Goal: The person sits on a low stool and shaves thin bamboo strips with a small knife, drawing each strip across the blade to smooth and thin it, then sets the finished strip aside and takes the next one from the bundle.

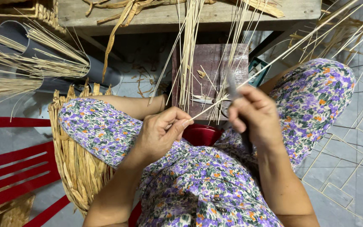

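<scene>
Floral-clad knees frame the left hand pinching a thin bamboo strip running toward two o'clock; right hand clenches a dark-handled knife against it, above a wooden block at twelve o'clock.

Woven basket: straw-coloured, between the knee and the red chair, tilted.
Red chair: slatted, lower left.
Grey pipe: lies on the floor upper left, bundles of pale straw spread across it.
Table: weathered wood along the top edge, dried strips draped over it.
Red bowl: between the knees.
Teal box: beside the dark wooden block.
Floor: grey tiles, right.
</scene>
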